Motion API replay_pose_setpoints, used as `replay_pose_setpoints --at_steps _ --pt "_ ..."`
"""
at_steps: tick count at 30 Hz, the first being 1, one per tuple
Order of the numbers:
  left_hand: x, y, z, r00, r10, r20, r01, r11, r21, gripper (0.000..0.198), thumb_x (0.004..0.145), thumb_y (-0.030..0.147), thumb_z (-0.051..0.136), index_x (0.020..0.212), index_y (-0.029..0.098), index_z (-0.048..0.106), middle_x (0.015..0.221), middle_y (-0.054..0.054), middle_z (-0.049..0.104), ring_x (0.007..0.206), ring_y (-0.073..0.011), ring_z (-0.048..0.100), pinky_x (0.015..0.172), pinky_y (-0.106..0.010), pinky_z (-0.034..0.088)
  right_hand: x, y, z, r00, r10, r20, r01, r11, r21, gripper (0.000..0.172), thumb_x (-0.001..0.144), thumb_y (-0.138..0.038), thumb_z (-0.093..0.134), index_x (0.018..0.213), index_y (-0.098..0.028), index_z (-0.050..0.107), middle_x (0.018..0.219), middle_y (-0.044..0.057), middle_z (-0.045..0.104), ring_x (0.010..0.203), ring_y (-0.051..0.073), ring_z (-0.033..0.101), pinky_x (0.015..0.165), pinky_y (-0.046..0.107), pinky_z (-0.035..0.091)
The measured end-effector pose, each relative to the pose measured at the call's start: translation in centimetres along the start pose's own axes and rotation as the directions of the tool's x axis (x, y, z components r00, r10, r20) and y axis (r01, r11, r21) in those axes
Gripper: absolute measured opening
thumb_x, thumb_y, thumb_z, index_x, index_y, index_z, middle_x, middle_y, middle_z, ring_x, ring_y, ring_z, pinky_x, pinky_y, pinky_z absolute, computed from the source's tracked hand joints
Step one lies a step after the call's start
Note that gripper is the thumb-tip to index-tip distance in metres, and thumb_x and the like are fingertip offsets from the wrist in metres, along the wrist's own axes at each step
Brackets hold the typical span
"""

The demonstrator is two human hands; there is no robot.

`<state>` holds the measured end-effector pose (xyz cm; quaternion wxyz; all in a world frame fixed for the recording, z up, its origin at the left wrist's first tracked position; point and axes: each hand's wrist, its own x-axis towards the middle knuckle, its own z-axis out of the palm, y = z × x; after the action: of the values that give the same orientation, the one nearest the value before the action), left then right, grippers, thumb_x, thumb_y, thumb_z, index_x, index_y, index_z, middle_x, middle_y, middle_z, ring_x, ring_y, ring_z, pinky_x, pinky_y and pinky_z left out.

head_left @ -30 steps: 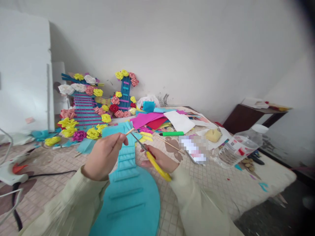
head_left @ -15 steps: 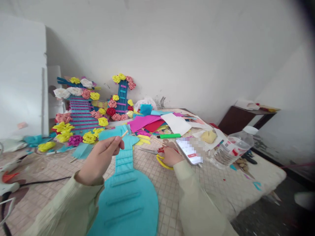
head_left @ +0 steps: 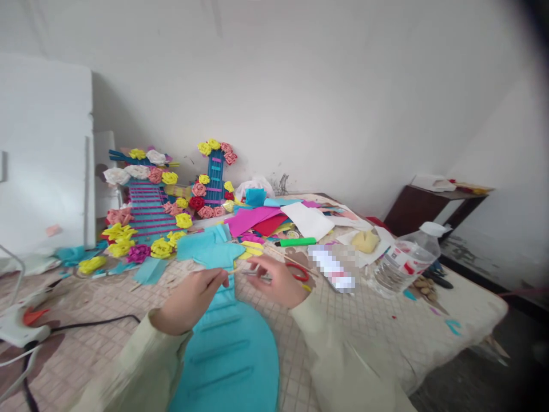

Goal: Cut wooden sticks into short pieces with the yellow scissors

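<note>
My left hand [head_left: 191,300] is closed in a pinch on a short thin wooden stick [head_left: 232,273], whose tip points to the right. Facing it, my right hand [head_left: 278,281] has its fingers apart close to the stick's free end, holding nothing that I can see. Below both hands lies a guitar-shaped piece covered in turquoise paper [head_left: 253,355], with raised bars across its body and neck. Scissors [head_left: 299,271] with red and yellow handles rest on the table just behind my right hand, which partly covers them.
Two flower-trimmed paper guitars [head_left: 150,209] lean at the back left. Coloured paper sheets [head_left: 253,220], a green marker [head_left: 295,242], a phone [head_left: 330,269] and a water bottle [head_left: 405,260] lie or stand to the right. A white glue gun [head_left: 26,323] with a cable is at left.
My right hand has let go of the scissors and moved left toward the stick. My left hand has lowered, with the stick turned more level. The view has shifted slightly.
</note>
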<state>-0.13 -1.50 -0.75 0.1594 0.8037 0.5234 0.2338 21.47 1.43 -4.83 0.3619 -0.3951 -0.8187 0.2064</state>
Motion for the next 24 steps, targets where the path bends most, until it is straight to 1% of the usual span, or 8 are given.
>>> replay_pose_setpoints --at_steps 1,3,5,8,11,14,18,24 --pt "-0.3 -0.3 0.4 1.0 0.0 0.028 -0.001 1.0 0.016 0.041 0.09 0.035 0.029 0.069 0.022 0.062 0.065 0.0 0.066 0.065 -0.017 0.063 0.061 -0.027 0.044 -0.1 -0.6 1.0 0.996 -0.081 0.025 0.079 0.995 0.054 0.033 0.089 -0.03 0.058 0.119 -0.017 0.057 0.1 0.006 0.065 0.074 0.013 0.062 0.074 0.026 0.05" --pt "-1.1 -0.9 1.2 0.997 0.008 0.078 -0.011 0.999 0.04 0.043 0.092 0.032 0.027 0.068 0.022 0.061 0.064 0.0 0.067 0.063 -0.0164 0.064 0.058 -0.026 0.044 -0.5 -1.6 2.7 0.983 -0.165 0.084 0.163 0.986 0.03 0.027 0.092 -0.032 0.055 0.113 -0.017 0.061 0.096 0.006 0.067 0.074 0.014 0.062 0.073 0.026 0.049" --pt "-1.8 -1.6 2.0 0.993 0.027 0.118 -0.034 0.998 0.055 0.045 0.093 0.029 0.024 0.068 0.021 0.061 0.066 0.001 0.068 0.064 -0.0151 0.065 0.059 -0.025 0.046 -0.8 -2.0 3.9 0.966 -0.194 0.17 0.204 0.978 -0.042 0.021 0.095 -0.029 0.049 0.099 -0.018 0.066 0.091 0.006 0.068 0.08 0.016 0.064 0.074 0.026 0.048" --pt "-2.6 -2.3 3.1 0.988 0.06 0.143 -0.075 0.993 0.097 0.044 0.095 0.028 0.023 0.076 0.021 0.062 0.073 0.0 0.07 0.069 -0.0141 0.067 0.062 -0.024 0.049 -0.9 -2.0 4.8 0.955 -0.178 0.239 0.213 0.968 -0.13 0.026 0.098 -0.025 0.044 0.089 -0.017 0.067 0.088 0.006 0.069 0.085 0.017 0.065 0.075 0.025 0.047" --pt "-3.2 -2.8 3.9 0.99 0.082 0.113 -0.103 0.974 0.201 0.037 0.095 0.027 0.026 0.09 0.018 0.061 0.082 -0.006 0.07 0.075 -0.0188 0.066 0.064 -0.029 0.05 -0.8 -1.6 5.2 0.96 -0.163 0.229 0.21 0.957 -0.201 0.023 0.097 -0.027 0.045 0.094 -0.016 0.065 0.09 0.007 0.07 0.085 0.017 0.065 0.073 0.025 0.047" --pt "-3.5 -3.3 4.2 0.989 0.123 0.081 -0.143 0.937 0.319 0.037 0.094 0.021 0.023 0.092 0.016 0.059 0.081 -0.01 0.067 0.075 -0.0232 0.064 0.064 -0.034 0.049 -0.7 -1.4 5.5 0.959 -0.174 0.224 0.232 0.937 -0.262 0.025 0.098 -0.029 0.043 0.094 -0.015 0.064 0.09 0.008 0.069 0.085 0.018 0.065 0.072 0.027 0.047" --pt "-3.6 -3.7 4.0 0.973 0.215 0.078 -0.228 0.885 0.406 0.037 0.096 0.02 0.021 0.087 0.017 0.057 0.076 -0.007 0.065 0.07 -0.0223 0.061 0.061 -0.034 0.047 -0.7 -1.7 5.7 0.955 -0.183 0.234 0.249 0.922 -0.297 0.022 0.098 -0.025 0.043 0.092 -0.015 0.062 0.088 0.008 0.068 0.083 0.019 0.064 0.071 0.028 0.046" --pt "-3.6 -3.4 3.5 0.937 0.343 0.059 -0.329 0.817 0.474 0.034 0.093 0.011 0.025 0.086 0.018 0.057 0.073 -0.004 0.062 0.067 -0.0203 0.058 0.063 -0.033 0.042 -0.9 -2.5 5.5 0.963 -0.124 0.238 0.182 0.953 -0.24 0.021 0.098 -0.028 0.044 0.091 -0.016 0.059 0.089 0.008 0.067 0.084 0.018 0.063 0.071 0.027 0.044"
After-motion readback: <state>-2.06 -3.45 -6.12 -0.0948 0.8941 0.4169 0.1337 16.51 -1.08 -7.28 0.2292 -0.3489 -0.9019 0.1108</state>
